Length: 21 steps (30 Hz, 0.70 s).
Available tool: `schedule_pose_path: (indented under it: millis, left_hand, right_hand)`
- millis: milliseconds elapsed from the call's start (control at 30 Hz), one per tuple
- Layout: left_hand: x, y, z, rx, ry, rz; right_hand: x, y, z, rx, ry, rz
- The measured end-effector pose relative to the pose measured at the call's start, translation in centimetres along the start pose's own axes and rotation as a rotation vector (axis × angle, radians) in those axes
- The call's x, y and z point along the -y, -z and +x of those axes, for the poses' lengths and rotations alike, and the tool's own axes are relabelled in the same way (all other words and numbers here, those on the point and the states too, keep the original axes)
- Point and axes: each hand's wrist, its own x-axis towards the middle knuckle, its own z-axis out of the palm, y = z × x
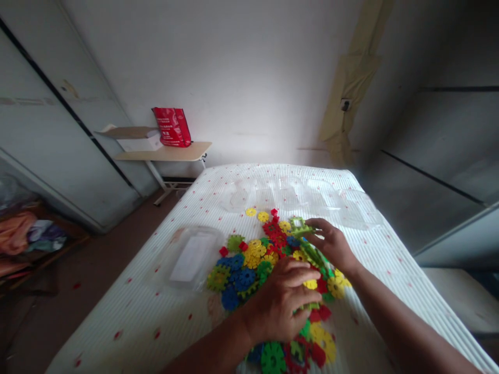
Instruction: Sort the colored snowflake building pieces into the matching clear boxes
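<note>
A heap of flat plastic notched building pieces (255,252) in yellow, blue, red and green lies loose on the bed. My right hand (333,244) pinches a light green square frame piece (299,226) above the far right part of the heap. Just below it, another green piece (312,254) leans at a tilt. My left hand (286,301) rests over the near part of the heap, palm down, its fingers bent and apart among red, yellow and green pieces. What lies beneath the palm is hidden.
Clear plastic trays (288,195) stand in a row beyond the heap. To the left lies a clear container (193,259) with a white paper. Past the bed, a small table (175,152) holds a red bag (172,127) and a white box (140,141).
</note>
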Motion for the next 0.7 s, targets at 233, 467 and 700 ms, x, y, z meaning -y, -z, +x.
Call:
schedule_pose_path:
  millis: [233,467,700]
  left_hand:
    - [-1.1,-0.1,-0.7,0.082,0.032,-0.069]
    - [1.6,2.8,-3.2,-0.159,0.476,0.258]
    - [4.3,2.5,-4.3,-0.004,0.871,0.581]
  right_hand:
    - [-1.9,1.2,-1.4,-0.003,0.115,-0.24]
    - [-1.3,3.9,-5.2,0.06,0.018,-0.371]
    - [-1.4,4.2,-12.9,0.103,0.151,-0.69]
